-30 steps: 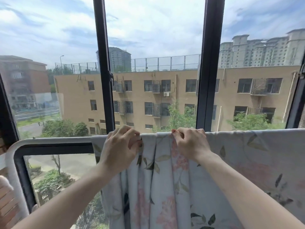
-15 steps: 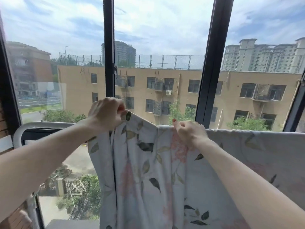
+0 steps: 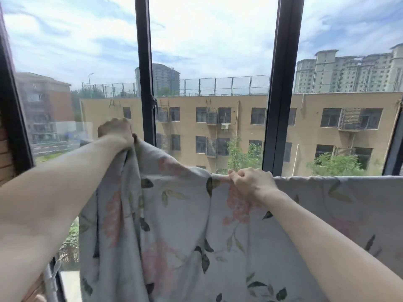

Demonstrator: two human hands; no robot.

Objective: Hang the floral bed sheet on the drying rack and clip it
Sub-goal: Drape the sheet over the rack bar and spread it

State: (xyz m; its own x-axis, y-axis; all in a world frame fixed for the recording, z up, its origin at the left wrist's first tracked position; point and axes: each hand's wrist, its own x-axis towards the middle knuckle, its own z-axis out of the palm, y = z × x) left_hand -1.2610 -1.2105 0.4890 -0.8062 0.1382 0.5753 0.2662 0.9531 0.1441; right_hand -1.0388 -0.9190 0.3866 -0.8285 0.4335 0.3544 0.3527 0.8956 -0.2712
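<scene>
1. We see the sheet [image 3: 185,225] — pale grey cloth with pink flowers and dark leaves — hanging in front of the window [image 3: 209,62], filling the lower middle and right of the view.

2. Our left hand [image 3: 115,132] is raised high at the left, its fingers curled tight around a bunched corner of the sheet. From that fist the cloth drops in long vertical folds.

3. Our right hand [image 3: 250,182] sits lower, near the middle, knuckles up. Its thumb and fingers pinch the sheet's top edge.

4. Between the two hands the top edge slopes down from left to right, pulled taut.

5. To the right of the right hand the edge runs level all the way to the frame's border, as if draped over a bar; the bar itself is covered by cloth, so we cannot tell what carries it.

6. At the lower left a pale tube [image 3: 51,277] shows beside the left forearm, just beside the hanging folds — too little is visible to say more.

7. We see no clip on the sheet's visible edge.

8. Dark window posts [image 3: 145,68] stand behind the hands. Through the glass lie a tan building [image 3: 239,127] with a fenced roof, green trees [image 3: 333,164], towers farther off and a cloudy sky.
</scene>
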